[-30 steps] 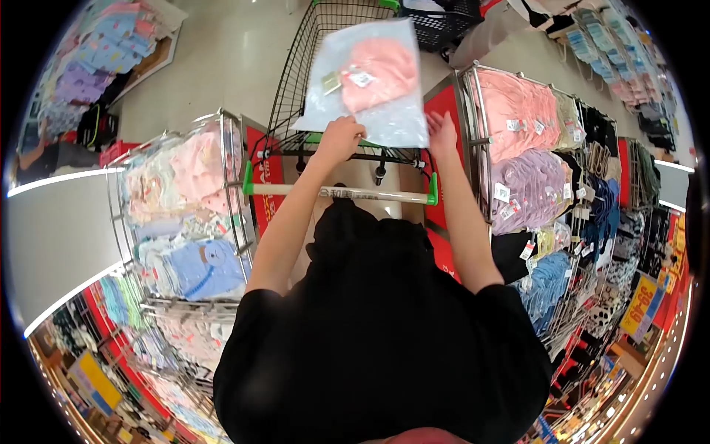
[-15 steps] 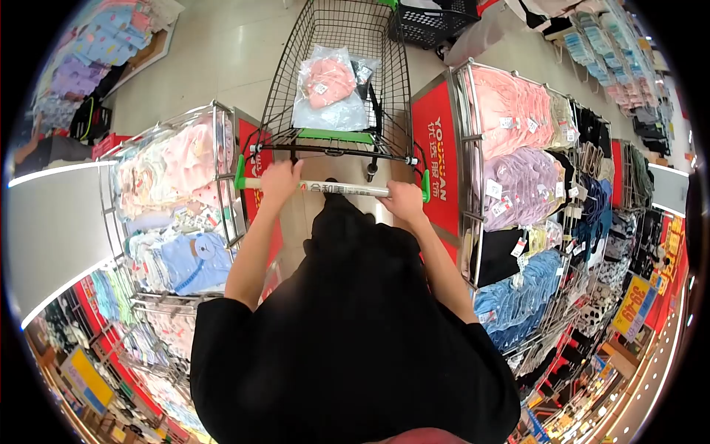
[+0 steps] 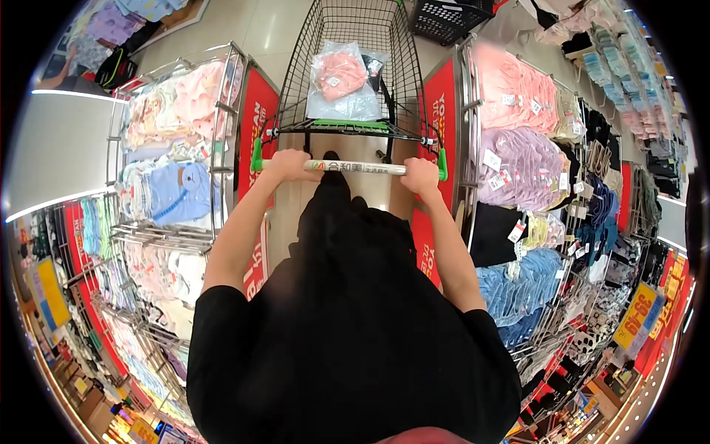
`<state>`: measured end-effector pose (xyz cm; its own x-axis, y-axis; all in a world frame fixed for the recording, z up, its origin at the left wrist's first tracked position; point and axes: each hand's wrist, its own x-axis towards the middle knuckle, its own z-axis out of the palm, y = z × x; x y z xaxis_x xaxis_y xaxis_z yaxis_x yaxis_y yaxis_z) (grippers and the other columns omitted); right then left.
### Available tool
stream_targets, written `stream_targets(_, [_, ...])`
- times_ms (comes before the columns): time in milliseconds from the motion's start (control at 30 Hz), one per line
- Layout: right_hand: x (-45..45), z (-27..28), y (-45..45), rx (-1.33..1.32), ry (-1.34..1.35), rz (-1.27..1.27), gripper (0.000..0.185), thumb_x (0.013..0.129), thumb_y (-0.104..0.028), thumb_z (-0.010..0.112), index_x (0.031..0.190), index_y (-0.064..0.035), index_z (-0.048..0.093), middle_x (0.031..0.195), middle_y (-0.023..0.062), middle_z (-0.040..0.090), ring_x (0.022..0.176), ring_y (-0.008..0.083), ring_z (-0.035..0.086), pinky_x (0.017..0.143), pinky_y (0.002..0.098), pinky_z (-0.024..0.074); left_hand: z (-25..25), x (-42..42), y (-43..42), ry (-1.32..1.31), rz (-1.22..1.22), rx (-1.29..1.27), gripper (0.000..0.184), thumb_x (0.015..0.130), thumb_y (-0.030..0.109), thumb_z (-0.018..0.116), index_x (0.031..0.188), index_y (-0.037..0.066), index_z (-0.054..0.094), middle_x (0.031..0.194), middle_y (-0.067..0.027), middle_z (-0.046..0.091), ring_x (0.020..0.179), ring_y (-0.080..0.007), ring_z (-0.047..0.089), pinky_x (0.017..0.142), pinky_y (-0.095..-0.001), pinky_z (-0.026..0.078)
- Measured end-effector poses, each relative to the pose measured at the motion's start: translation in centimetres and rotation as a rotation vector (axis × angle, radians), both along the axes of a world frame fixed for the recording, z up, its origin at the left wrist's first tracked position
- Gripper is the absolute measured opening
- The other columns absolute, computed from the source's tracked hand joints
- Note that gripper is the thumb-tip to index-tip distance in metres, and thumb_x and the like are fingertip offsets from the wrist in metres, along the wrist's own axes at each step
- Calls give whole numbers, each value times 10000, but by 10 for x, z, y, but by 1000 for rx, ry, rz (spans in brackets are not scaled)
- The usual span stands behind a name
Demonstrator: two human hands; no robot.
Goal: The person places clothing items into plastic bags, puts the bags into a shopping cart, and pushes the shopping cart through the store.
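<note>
Both my hands grip the white handlebar (image 3: 351, 168) of a black wire shopping cart (image 3: 296, 81). My left hand (image 3: 291, 165) is closed around the bar near its green left end, and my right hand (image 3: 421, 176) is wrapped round it near the right end. Inside the cart, close to the handle, lies a pink garment (image 3: 340, 74) in a clear plastic bag (image 3: 344, 107). Beside it on the right is a small dark packaged item (image 3: 373, 68); its kind I cannot make out.
Metal racks of folded clothes line both sides, with pink garments (image 3: 514, 89) right and a blue bear garment (image 3: 181, 194) left. Red panels (image 3: 442, 103) stand close to the cart. A black basket (image 3: 451, 20) is ahead on the right. Part of a person (image 3: 63, 74) shows far left.
The cart and I have moved forward between the racks, which have shifted in view. My left hand now wraps the bar with its thumb lowered. Both hands remain on the handlebar.
</note>
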<state>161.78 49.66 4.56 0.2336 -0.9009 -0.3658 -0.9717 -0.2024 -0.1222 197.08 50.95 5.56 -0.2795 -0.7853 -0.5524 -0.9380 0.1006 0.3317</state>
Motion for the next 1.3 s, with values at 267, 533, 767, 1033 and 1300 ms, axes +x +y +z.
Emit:
stream_targets(267, [-32, -2, 121, -11, 36, -22, 155, 625, -198, 680, 756, -117, 701, 714, 128, 676, 739, 311, 679, 685, 428, 520, -16, -19, 119, -38, -134, 114, 386, 756, 435, 679, 869, 70, 732, 861, -212, 688, 864, -383, 663, 795, -468, 536])
stream_targets(533, [-24, 7, 245, -36, 88, -93, 95, 625, -192, 669, 713, -165, 689, 686, 99, 667, 719, 281, 677, 764, 409, 469, -19, -16, 228, 3, -171, 50, 306, 778, 359, 620, 867, 86, 725, 864, -200, 691, 841, -375, 671, 787, -475, 539])
stream_targets(767, [-4, -9, 366, -97, 129, -188, 52, 631, -154, 662, 679, -140, 647, 693, 87, 651, 750, 272, 658, 772, 420, 457, -14, -1, 330, -28, -185, 0, 256, 776, 289, 574, 871, 88, 702, 852, -193, 687, 830, -378, 668, 775, -488, 535])
stream_targets(1033, [24, -10, 519, -349, 135, -406, 92, 697, -165, 632, 743, -119, 696, 854, 60, 637, 977, 235, 561, 897, 376, 392, -43, 23, 448, -28, -342, 56, 329, 788, 358, 632, 933, 74, 712, 896, -218, 682, 896, -407, 649, 809, -493, 519])
stream_targets(1300, [18, -3, 659, -489, 35, -482, 97, 695, -162, 617, 678, -107, 695, 819, 57, 628, 975, 234, 547, 937, 367, 387, -49, 22, 573, 65, -396, 100, 371, 795, 366, 673, 895, 9, 682, 817, -256, 651, 824, -415, 643, 718, -499, 503])
